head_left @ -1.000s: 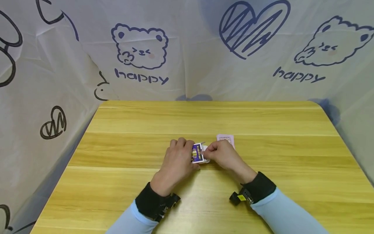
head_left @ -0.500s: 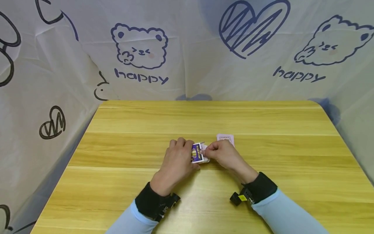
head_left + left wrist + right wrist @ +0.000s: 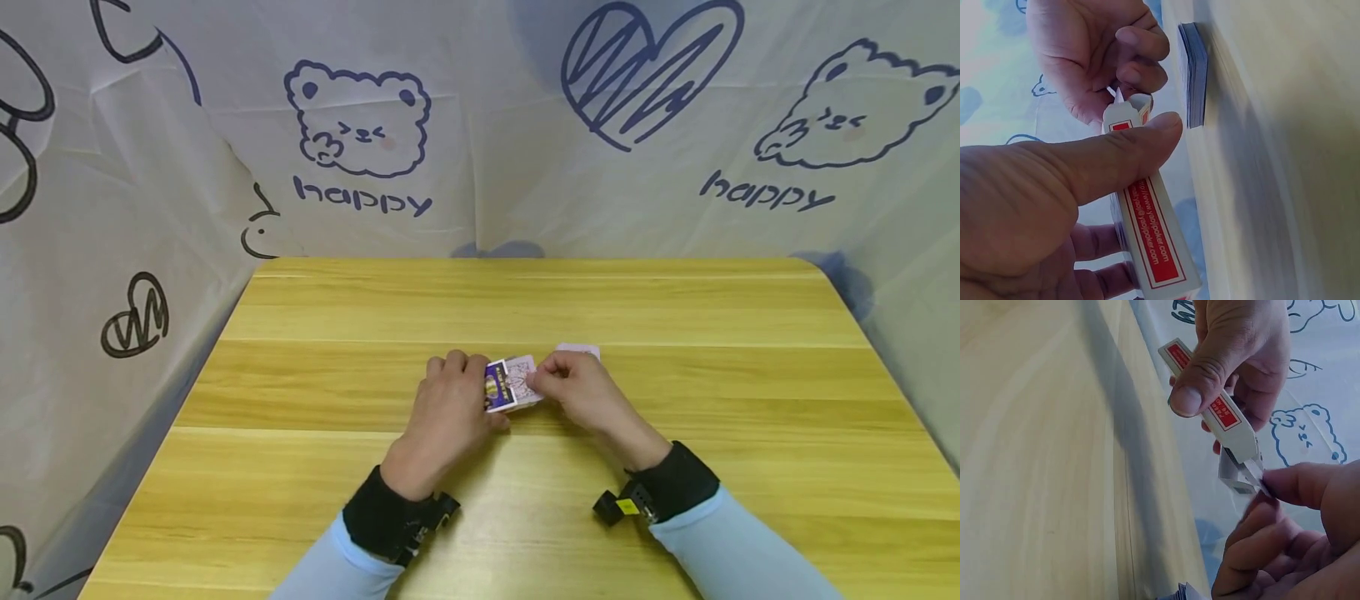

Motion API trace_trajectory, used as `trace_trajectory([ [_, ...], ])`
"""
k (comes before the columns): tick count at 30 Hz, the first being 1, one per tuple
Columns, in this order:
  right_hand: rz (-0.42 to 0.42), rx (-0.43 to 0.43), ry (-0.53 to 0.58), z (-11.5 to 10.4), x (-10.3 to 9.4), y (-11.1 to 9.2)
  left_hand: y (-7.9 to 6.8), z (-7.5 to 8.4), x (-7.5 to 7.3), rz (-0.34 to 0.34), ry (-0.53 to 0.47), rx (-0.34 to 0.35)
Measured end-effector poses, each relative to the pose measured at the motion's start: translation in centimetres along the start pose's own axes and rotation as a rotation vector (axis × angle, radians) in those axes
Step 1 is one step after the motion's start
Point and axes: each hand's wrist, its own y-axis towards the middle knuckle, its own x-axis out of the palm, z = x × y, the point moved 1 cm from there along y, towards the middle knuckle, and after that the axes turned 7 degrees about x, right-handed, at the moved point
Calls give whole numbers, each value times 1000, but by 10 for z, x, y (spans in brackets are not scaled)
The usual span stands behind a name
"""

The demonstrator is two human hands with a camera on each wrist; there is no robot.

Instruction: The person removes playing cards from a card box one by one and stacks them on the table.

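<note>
My left hand (image 3: 450,404) grips a playing card box (image 3: 498,387), purple on its face, with fingers and thumb around its sides. Red panels show along the narrow side of the box in the left wrist view, where the thumb (image 3: 1116,153) lies across it. From the box's open right end sticks a playing card (image 3: 522,377) with a patterned pale back. The right hand (image 3: 592,396) pinches the card's outer edge between thumb and forefinger. Beyond that hand lies a stack of playing cards (image 3: 1192,75), mostly hidden by it in the head view.
The wooden table (image 3: 337,517) extends around both hands. Behind it and on both sides hangs pale cloth (image 3: 502,167) with blue drawings. A black band with a small camera (image 3: 607,507) sits on each wrist.
The card now protrudes well out of the box, its patterned back showing. My left hand and the box have shifted slightly left; the right hand is slightly farther right, covering more of the stack.
</note>
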Motion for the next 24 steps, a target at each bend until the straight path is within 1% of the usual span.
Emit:
trace_trajectory([
  [4,20,56,65,-1,-3,-1,0,-1,-2,5,8,-27],
  [7,31,74,84,-2,-4,-1,1,-2,-2,6,11,-38],
  [10,26,91,94,-13,-4,-7,1,-3,-3,8,8,-48],
  [14,29,90,107,-14,-5,-8,1,-3,-4,10,5,-69],
  [17,56,86,122,-4,-5,-2,1,-3,-5,10,8,-77],
  [21,93,93,139,-2,-6,-1,1,-3,-5,6,12,-79],
  [24,104,95,162,-3,-7,-1,1,-3,-4,9,8,-84],
])
